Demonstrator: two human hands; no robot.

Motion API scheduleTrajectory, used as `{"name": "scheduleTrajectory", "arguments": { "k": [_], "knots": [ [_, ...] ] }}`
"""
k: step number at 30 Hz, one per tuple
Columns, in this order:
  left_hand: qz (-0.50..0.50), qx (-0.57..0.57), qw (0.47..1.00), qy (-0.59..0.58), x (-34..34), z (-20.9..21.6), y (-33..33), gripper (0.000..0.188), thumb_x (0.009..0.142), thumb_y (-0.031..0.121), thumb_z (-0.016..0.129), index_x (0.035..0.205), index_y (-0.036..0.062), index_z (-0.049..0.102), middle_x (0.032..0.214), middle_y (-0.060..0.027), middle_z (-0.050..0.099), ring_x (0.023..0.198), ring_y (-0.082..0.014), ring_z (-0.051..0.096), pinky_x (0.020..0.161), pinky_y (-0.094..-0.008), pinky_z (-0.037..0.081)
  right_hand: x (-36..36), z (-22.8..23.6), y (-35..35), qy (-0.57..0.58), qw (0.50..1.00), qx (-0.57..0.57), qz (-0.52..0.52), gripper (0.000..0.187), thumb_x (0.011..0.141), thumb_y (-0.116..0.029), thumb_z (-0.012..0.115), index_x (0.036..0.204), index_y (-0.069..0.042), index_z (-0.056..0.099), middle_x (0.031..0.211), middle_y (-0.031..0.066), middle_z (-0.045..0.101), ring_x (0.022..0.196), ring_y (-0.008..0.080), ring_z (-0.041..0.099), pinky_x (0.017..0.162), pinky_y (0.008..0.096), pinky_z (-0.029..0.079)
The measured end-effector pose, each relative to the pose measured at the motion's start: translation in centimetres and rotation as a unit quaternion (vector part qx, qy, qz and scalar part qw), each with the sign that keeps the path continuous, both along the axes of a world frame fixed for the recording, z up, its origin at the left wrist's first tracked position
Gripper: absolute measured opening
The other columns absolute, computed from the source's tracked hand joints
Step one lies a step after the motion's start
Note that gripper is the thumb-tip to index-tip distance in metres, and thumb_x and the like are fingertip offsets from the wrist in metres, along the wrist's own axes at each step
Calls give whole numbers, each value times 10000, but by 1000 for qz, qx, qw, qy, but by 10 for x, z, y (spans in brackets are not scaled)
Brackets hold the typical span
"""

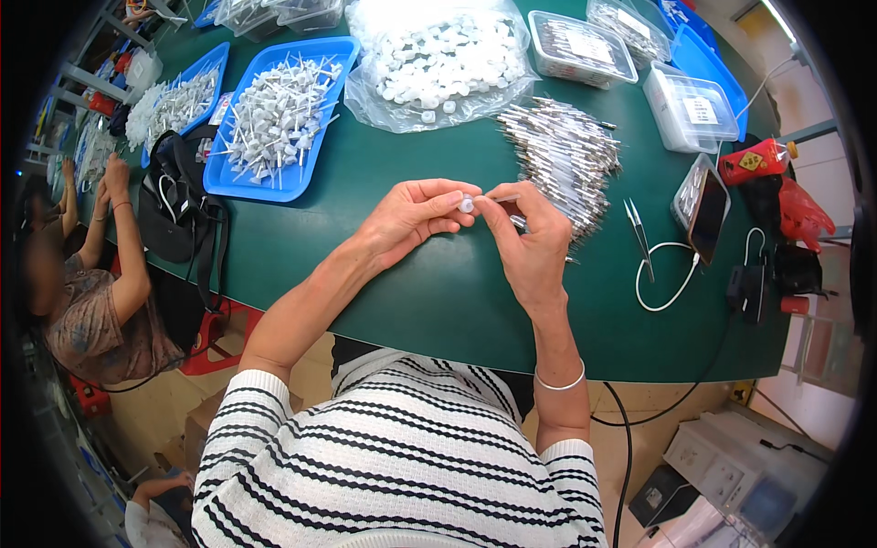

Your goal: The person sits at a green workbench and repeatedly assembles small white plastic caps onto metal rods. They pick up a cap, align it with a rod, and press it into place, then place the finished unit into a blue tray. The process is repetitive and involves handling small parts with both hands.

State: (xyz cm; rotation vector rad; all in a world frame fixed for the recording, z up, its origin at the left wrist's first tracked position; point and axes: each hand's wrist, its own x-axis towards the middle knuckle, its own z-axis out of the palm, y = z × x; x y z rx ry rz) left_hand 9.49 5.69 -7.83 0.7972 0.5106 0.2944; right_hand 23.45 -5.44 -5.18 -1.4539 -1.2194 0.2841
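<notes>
Between my two hands, above the near middle of the green table, is a small white plastic cap (466, 205). The thumb and fingers of my left hand (411, 219) pinch it. My right hand (532, 239) comes in from the other side, its thumb and forefinger closed on a thin pale rod (501, 198) that points at the cap; whether the two touch I cannot tell. A metal-tipped piece also shows under the right fingers. Just beyond that hand lies a pile of slim metal-tipped rods (566, 160). White caps fill a clear plastic bag (365, 102) at the far middle.
Left stands a blue tray (215, 173) of white stemmed pieces, with a black bag (169, 233) beside it. Tweezers (639, 237), a white cable (665, 307), a phone (709, 219) and clear boxes (671, 119) lie right. Two people (100, 283) work at far left.
</notes>
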Motion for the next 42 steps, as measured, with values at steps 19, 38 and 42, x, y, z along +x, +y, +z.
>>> {"name": "scheduleTrajectory", "arguments": {
  "k": [19, 38, 42],
  "knots": [
    [-7, -2, 1000, 3, 1, -7, -1, 278, 916, 157, 611, 1117, -34, 628, 921, -84, 673, 824, -111, 640, 775, -223, 537, 0, -1, 0, -2, 1000, -15, -5, 98, 801, -54, 703, 792, -6, 618, 723, 85, 623, 595, 184, 612, 539, 285, 479],
    [-3, -10, 1000, -7, 1, -3, -2, 264, 918, 155, 607, 1110, -25, 634, 904, -63, 659, 823, -102, 628, 765, -212, 533, -2, -8, 1, 112, 993, -37, 7, 82, 817, -60, 703, 799, -8, 642, 685, 55, 643, 577, 93, 578, 526, 235, 449],
    [0, -13, 1000, -7, 1, -2, -3, 254, 916, 142, 607, 1105, -25, 636, 904, -64, 662, 816, -101, 629, 757, -211, 535, -2, -9, 1, 143, 988, -50, 14, 100, 833, -78, 697, 796, -2, 643, 671, 47, 643, 566, 68, 559, 510, 219, 430]
  ]
}}
